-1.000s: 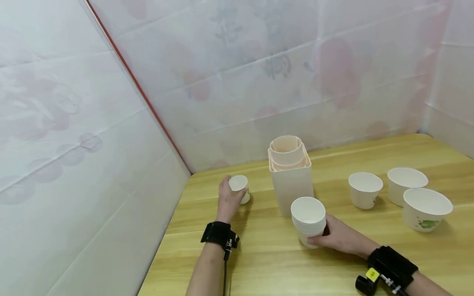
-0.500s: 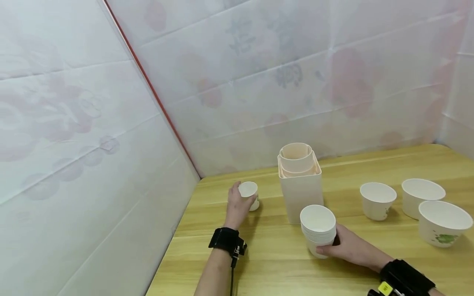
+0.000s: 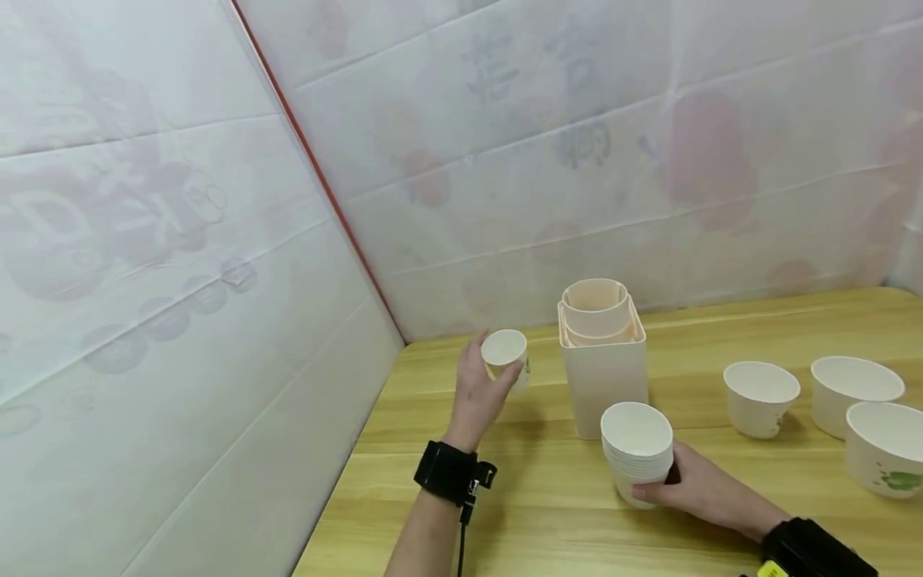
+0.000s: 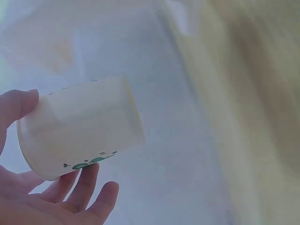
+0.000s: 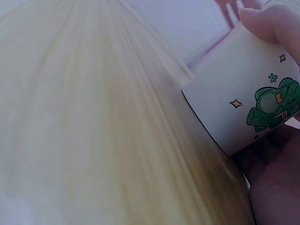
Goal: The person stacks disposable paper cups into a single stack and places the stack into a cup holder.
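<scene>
My left hand (image 3: 479, 397) grips a single white paper cup (image 3: 505, 348), held above the table with its mouth upward. In the left wrist view, the thumb and fingers pinch this paper cup (image 4: 84, 122) near its rim, and a green print shows on its side. With my right hand (image 3: 692, 489) I grip a stack of nested paper cups (image 3: 638, 437) near the table. The right wrist view shows a green cartoon animal on the outermost paper cup (image 5: 253, 84), with the thumb on one side and the fingers on the other.
Between the hands, farther back, stands a square cream container (image 3: 606, 385) with a round tube (image 3: 595, 308) in its top. On the right stand a paper bowl (image 3: 761, 398) and two wider bowls (image 3: 858, 393) (image 3: 890, 449). White printed sheets wall in the wooden table (image 3: 548, 529).
The left hand has lifted its paper cup off the table. The right hand keeps its grip on the stack, and the head view has shifted slightly.
</scene>
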The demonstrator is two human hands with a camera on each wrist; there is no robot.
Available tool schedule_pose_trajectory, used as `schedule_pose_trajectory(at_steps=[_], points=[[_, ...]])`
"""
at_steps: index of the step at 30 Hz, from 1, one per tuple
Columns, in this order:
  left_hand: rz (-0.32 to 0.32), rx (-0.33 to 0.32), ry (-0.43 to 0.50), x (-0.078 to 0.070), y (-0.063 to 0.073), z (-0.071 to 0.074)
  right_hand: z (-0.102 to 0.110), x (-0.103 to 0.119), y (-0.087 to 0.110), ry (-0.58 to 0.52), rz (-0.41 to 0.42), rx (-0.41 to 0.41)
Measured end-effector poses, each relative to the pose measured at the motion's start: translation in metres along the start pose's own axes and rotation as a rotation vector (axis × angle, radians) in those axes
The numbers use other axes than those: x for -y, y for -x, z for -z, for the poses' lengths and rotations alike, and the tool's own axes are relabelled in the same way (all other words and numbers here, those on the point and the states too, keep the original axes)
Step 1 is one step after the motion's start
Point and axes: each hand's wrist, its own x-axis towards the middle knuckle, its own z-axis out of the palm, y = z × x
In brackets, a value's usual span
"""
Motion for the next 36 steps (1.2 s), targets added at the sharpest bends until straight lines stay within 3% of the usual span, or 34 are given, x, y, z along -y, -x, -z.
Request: schedule_pose_trajectory(at_steps=[8, 14, 24, 29, 33, 36], points=[[-0.221, -0.042, -0.018, -0.053, 0.007, 0.005, 0.004, -0.001, 0.000, 0.001, -0.051, 0.003], [-0.350, -0.033, 0.008, -0.077, 0.021, 0.005, 0.003, -0.006, -0.005, -0.037, -0.015, 0.029], [-0.506, 0.055, 0.020, -0.098, 0.040, -0.017, 0.003, -0.010, -0.012, -0.070, 0.024, 0.045], [-0.619, 0.040, -0.004, -0.104, 0.042, -0.032, 0.007, -0.010, -0.015, -0.064, 0.016, 0.056], [-0.656, 0.054, 0.012, -0.105, 0.041, -0.042, 0.008, -0.011, -0.016, -0.060, -0.003, 0.061], [-0.652, 0.101, 0.033, -0.105, 0.043, -0.049, 0.009, -0.012, -0.015, -0.054, -0.009, 0.064]])
